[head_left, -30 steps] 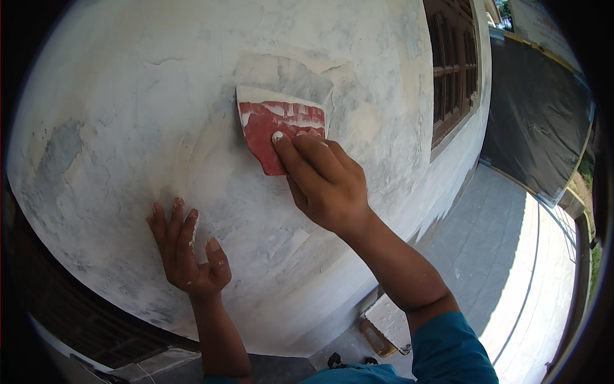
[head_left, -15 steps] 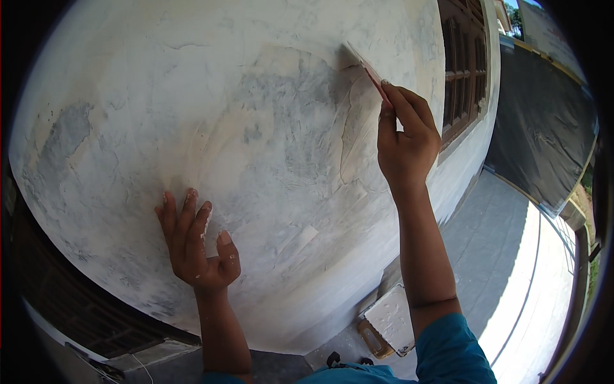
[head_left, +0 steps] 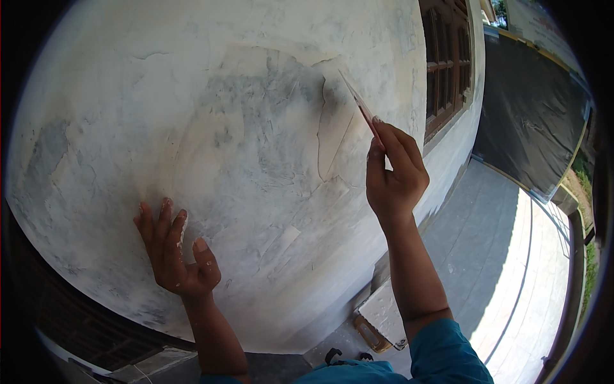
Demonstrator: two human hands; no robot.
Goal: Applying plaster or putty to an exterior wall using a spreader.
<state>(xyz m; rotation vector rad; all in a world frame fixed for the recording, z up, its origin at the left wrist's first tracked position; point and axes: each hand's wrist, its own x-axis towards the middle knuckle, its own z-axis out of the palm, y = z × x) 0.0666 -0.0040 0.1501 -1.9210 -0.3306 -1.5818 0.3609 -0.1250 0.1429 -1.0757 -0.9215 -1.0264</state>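
Observation:
A pale wall (head_left: 256, 153) with grey, smeared patches stands before me. My right hand (head_left: 398, 176) is closed on a thin putty knife (head_left: 362, 110), seen nearly edge-on. Its blade tip is at a smooth cream strip of filler (head_left: 334, 131) with a raised, ragged left edge; whether it touches cannot be told. Lower on the left, my left hand (head_left: 178, 253) is open, fingers spread and pointing up, close to or resting on the wall. White filler specks its fingers and thumb, and it holds nothing.
Right of the work area is a brown framed window (head_left: 448, 64). Beyond it hangs a dark plastic sheet (head_left: 531, 112). A stool with a white-spattered top (head_left: 382, 313) stands below, by the wall's foot. Grey floor (head_left: 470, 217) runs right into bright sunlight. Dark lattice (head_left: 83, 326) lies at lower left.
The putty knife and my right hand have come down along the wall, uncovering more of the filler strip. The whole view has shifted, while my left hand keeps about the same spot.

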